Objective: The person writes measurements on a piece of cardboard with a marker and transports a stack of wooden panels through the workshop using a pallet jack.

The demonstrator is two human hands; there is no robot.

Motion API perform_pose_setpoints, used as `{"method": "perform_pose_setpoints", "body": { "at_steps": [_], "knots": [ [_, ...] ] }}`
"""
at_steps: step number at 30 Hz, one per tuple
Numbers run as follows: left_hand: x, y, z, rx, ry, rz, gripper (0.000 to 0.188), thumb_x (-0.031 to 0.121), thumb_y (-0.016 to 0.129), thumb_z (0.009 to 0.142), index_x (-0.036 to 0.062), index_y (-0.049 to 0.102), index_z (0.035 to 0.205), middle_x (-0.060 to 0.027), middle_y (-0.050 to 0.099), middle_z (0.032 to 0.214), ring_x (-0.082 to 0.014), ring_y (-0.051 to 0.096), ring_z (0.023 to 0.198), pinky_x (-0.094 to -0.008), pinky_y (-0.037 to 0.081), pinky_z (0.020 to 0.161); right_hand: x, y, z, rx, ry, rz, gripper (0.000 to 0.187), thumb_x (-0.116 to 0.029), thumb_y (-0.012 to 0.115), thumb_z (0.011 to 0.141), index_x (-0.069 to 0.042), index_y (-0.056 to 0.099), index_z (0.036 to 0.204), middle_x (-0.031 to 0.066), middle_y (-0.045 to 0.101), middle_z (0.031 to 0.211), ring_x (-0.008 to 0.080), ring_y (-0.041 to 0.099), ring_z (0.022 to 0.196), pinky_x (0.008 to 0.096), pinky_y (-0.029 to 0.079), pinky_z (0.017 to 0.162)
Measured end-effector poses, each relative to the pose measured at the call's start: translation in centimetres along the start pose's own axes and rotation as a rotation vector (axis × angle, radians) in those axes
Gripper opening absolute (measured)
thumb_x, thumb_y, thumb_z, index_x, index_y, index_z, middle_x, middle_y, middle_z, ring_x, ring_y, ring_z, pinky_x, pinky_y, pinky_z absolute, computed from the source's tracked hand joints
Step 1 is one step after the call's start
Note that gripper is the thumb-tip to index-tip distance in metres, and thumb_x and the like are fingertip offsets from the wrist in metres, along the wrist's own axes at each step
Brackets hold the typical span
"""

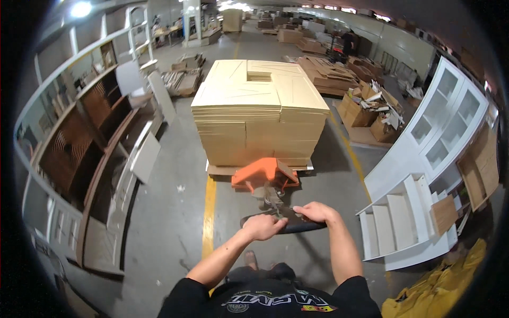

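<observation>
Hands — left hand (263, 227), right hand (316, 213) — grip the handle (297, 227) crosswise; pallet jack (264, 174) points ahead

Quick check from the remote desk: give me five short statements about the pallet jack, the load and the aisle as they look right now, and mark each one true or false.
1. Both hands grip the black handle of the pallet jack. True: the left hand and the right hand are closed on the handle.
2. The pallet jack's body is blue. False: the pallet jack is orange.
3. The jack carries a tall stack of pale boards. True: the board stack sits just beyond it.
4. A yellow floor line runs to the left of the jack. True.
5. The white cabinets stand on the person's left. False: the white cabinets are on the right; dark wooden shelving is on the left.
</observation>
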State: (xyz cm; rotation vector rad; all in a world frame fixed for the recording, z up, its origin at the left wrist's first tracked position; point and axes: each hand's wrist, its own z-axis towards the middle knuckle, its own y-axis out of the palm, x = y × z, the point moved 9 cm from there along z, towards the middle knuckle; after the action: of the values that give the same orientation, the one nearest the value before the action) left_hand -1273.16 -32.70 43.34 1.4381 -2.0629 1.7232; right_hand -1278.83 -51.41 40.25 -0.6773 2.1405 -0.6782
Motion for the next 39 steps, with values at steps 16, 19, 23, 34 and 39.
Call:
{"method": "perform_pose_setpoints", "body": {
  "at_steps": [16, 19, 23, 34, 39],
  "knots": [
    [6.2, 36.6, -43.1, 0.189, 0.026, 0.072, 0.069, 0.056, 0.032, 0.097, 0.0007, 0.073, 0.093, -0.0207, 0.071, 0.096, -0.0365, 0.068, 0.094, -0.0464, 0.053, 0.083, 15.6, 36.7, -37.8, -0.023, 0.073, -0.227, 0.08, -0.074, 0.054, 0.083, 0.004, 0.07, 0.086, 0.0147, 0.067, 0.086, 0.0255, 0.058, 0.083, 0.039, 0.046, 0.083],
    [9.3, 41.4, -50.6, 0.154, 0.054, 0.061, 0.063, 0.055, 0.036, 0.094, 0.0043, 0.074, 0.093, -0.0175, 0.072, 0.094, -0.0368, 0.068, 0.091, -0.0471, 0.053, 0.081, 24.4, 41.2, -39.8, -0.056, 0.03, -0.134, 0.073, -0.068, 0.052, 0.088, 0.002, 0.074, 0.085, 0.0132, 0.069, 0.072, 0.0188, 0.064, 0.061, 0.0322, 0.05, 0.062],
    [8.6, 48.5, -57.0, 0.358, 0.117, 0.09, 0.058, 0.052, 0.041, 0.092, 0.0047, 0.075, 0.089, -0.0166, 0.073, 0.091, -0.0364, 0.069, 0.09, -0.0454, 0.054, 0.077, 24.2, 48.8, -48.5, -0.186, 0.101, 0.164, 0.066, -0.055, 0.049, 0.096, 0.008, 0.066, 0.1, 0.0195, 0.067, 0.072, 0.029, 0.066, 0.055, 0.0383, 0.055, 0.053],
    [14.0, 61.1, -83.4, 0.395, 0.042, 0.09, 0.064, 0.054, 0.039, 0.095, 0.0012, 0.074, 0.088, -0.0189, 0.072, 0.09, -0.0377, 0.068, 0.089, -0.0462, 0.053, 0.079, 24.3, 65.6, -75.2, -0.282, 0.17, 0.253, 0.065, -0.053, 0.047, 0.098, 0.01, 0.065, 0.097, 0.0221, 0.067, 0.072, 0.032, 0.066, 0.054, 0.0402, 0.055, 0.051],
    [21.3, 71.9, -96.9, 0.308, -0.059, 0.086, 0.063, 0.054, 0.039, 0.094, 0.0021, 0.074, 0.092, -0.0193, 0.072, 0.096, -0.0365, 0.068, 0.094, -0.046, 0.053, 0.084, 31.6, 73.1, -87.4, -0.165, 0.011, 0.175, 0.064, -0.053, 0.045, 0.099, 0.003, 0.07, 0.082, 0.0149, 0.067, 0.066, 0.0256, 0.064, 0.053, 0.0359, 0.051, 0.052]
  ]
}}
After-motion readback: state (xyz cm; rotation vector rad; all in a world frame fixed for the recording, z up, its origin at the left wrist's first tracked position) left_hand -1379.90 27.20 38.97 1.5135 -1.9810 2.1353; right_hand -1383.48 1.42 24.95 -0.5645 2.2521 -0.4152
